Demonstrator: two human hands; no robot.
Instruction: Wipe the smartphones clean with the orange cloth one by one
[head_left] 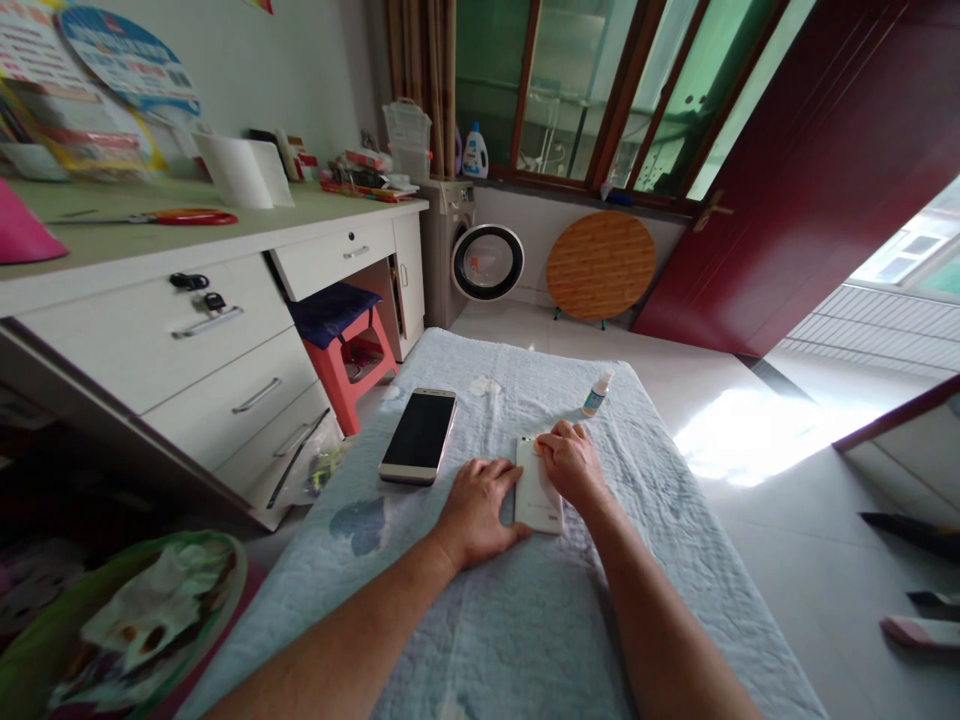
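Note:
A white phone (538,497) lies back side up on the quilted blue-grey cover. My left hand (480,508) rests on the cover with its fingers spread along the phone's left edge and its thumb at the lower corner, holding it in place. My right hand (571,462) is closed, its fingertips pressing a small orange-yellow piece (538,447) against the phone's upper end; its material is too small to make out. Beyond that hand stands a small spray bottle (597,395) with a blue label. To the left lies a larger gold-framed phone (420,437), its dark screen facing up.
On the left is a white desk (225,330) with drawers, and a pink stool (349,365) under it. A lined basket (142,620) of waste sits at lower left. Farther back are a washing machine (444,215) with its door open, a round wooden tabletop (600,265) and a red door (772,170).

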